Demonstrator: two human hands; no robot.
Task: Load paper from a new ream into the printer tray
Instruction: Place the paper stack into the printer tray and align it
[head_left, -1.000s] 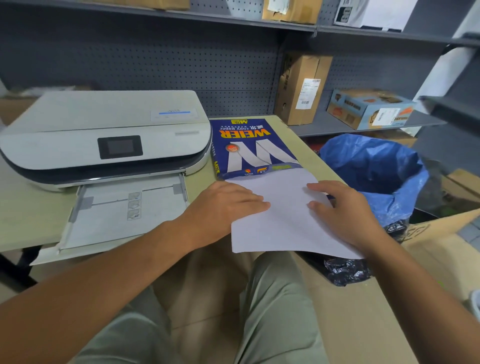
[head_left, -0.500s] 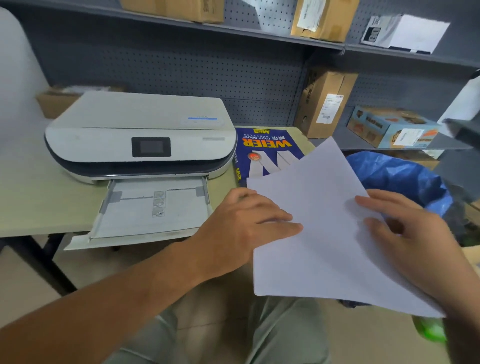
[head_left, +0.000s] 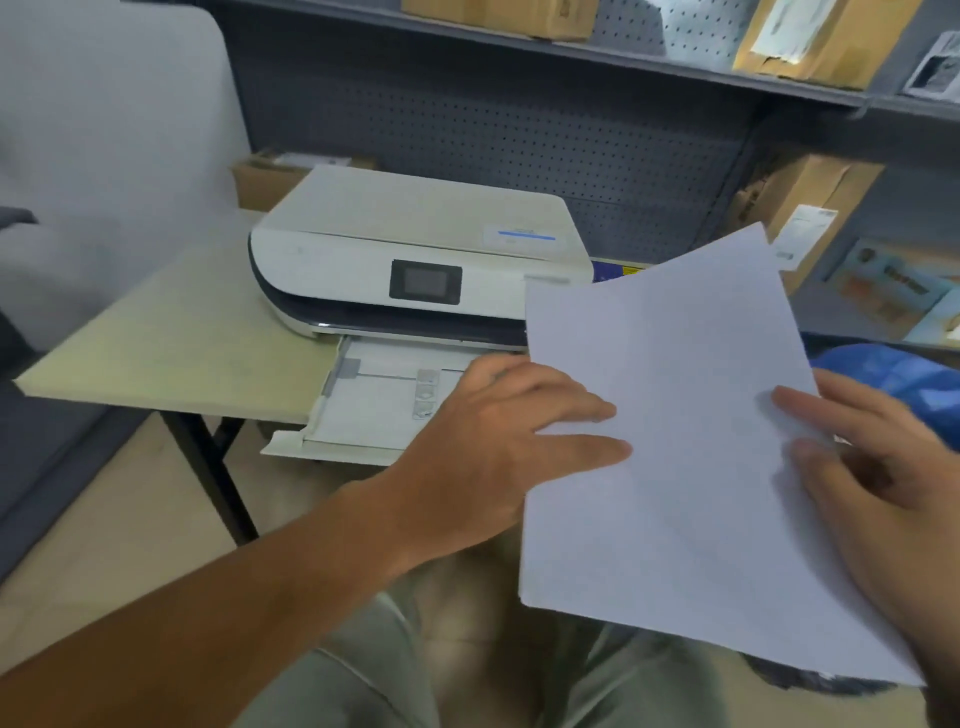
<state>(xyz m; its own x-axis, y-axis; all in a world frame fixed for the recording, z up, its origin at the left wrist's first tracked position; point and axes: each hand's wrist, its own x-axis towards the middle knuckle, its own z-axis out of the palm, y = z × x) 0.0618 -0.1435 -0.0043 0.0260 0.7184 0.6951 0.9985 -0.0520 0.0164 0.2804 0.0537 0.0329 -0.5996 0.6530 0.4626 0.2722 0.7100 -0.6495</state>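
Sitting wide on the table: the printer, its tray pulled out and bare. Hovering over the lap, right of that tray: the paper stack, probably light, floppy, slippery between sheets. Gripping its opposite side edges: left hand and right hand, fingers on top. Likely needing both edges supported, squared before sliding in.

Light: soft and even, a bit dim | Shadows: faint, under the table | Glare: none | Blur: whole picture smeared, boxes on the shelf fuzzy | Edges: lines bend near the sides | Brightest: the white paper
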